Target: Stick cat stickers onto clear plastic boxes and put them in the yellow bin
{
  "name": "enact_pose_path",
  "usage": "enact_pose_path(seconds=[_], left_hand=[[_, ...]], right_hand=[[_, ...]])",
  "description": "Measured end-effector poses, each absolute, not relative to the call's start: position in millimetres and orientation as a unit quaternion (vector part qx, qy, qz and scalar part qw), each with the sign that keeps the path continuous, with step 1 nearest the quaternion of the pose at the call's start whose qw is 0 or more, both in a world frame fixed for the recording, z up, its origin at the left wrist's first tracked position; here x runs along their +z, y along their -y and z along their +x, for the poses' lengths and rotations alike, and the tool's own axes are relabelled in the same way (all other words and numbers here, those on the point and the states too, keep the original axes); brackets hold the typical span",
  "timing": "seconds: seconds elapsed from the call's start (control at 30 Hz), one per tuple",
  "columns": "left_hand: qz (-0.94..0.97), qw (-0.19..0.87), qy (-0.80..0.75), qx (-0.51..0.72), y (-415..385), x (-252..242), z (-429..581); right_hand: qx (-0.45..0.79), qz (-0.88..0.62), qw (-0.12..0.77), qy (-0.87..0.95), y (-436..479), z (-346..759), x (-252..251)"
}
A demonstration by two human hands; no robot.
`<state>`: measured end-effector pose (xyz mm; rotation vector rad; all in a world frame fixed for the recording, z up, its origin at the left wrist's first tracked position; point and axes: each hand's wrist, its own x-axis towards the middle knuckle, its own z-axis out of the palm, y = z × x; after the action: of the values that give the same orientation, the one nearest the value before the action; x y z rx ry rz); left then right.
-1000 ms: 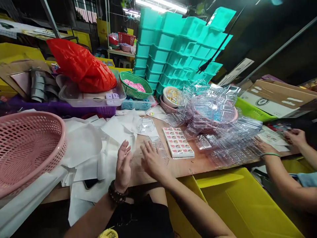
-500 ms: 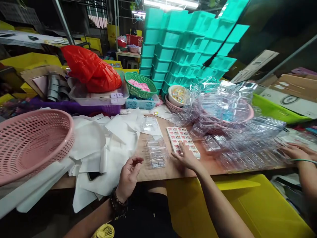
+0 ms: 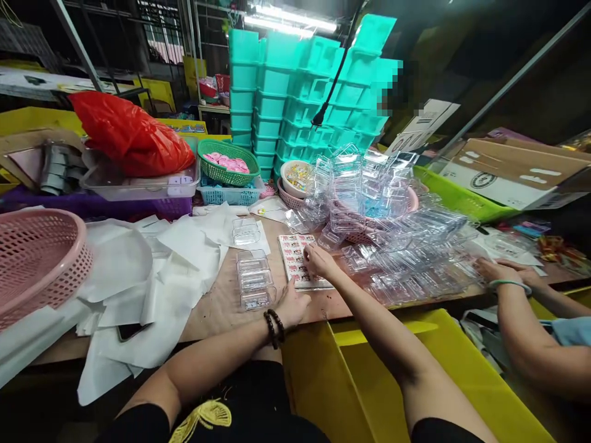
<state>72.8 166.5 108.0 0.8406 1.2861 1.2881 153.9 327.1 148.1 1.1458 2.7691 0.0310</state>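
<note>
A stack of printed sticker sheets point(image 3: 290, 251), with rows of small pink and red pictures, lies on the table in front of me. My right hand point(image 3: 318, 261) is over its right side, fingers bent and drawn together against the top sheet; whatever is between the fingertips is hidden. Touching the lower edge of the sheets is my left hand point(image 3: 292, 305), its index finger stretched forward and its thumb apart. Just left of the sheets stands a row of clear plastic boxes point(image 3: 255, 274), the nearest with small pale pieces inside. Another clear box point(image 3: 245, 231) sits behind them.
Clear plastic packs point(image 3: 410, 258) are heaped on the right, near a co-worker's hands point(image 3: 501, 271). White paper sheets point(image 3: 170, 277) and a pink basket point(image 3: 44, 264) lie left. Teal bins point(image 3: 295, 92) are stacked behind. A yellow box point(image 3: 443, 363) stands below the table edge.
My left hand has moved right, from beside the clear boxes to the sheets' lower edge. My right hand's fingers have drawn together on the top sheet. The view has turned rightward.
</note>
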Motion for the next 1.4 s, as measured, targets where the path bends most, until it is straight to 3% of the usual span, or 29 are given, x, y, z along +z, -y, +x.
enact_pose_path(seconds=[0.2, 0.4, 0.63, 0.83, 1.1, 1.4], left_hand=[[0.337, 0.497, -0.589, 0.541, -156, 80, 84], [0.444, 0.425, -0.610, 0.501, -143, 73, 84], [0.631, 0.290, -0.592, 0.409, -148, 86, 78], [0.674, 0.205, -0.646, 0.294, -170, 83, 88], [0.693, 0.169, -0.666, 0.221, -183, 90, 86], [0.678, 0.186, -0.667, 0.246, -185, 94, 88]], right_hand=[[-0.060, 0.286, 0.064, -0.954, -311, 182, 145], [-0.084, 0.228, 0.070, -0.967, -313, 185, 149], [-0.021, 0.206, 0.115, -0.972, -311, 177, 156], [0.053, 0.200, 0.158, -0.965, -293, 168, 156], [0.105, 0.239, 0.179, -0.949, -291, 177, 217], [0.126, 0.283, 0.153, -0.938, -294, 173, 261]])
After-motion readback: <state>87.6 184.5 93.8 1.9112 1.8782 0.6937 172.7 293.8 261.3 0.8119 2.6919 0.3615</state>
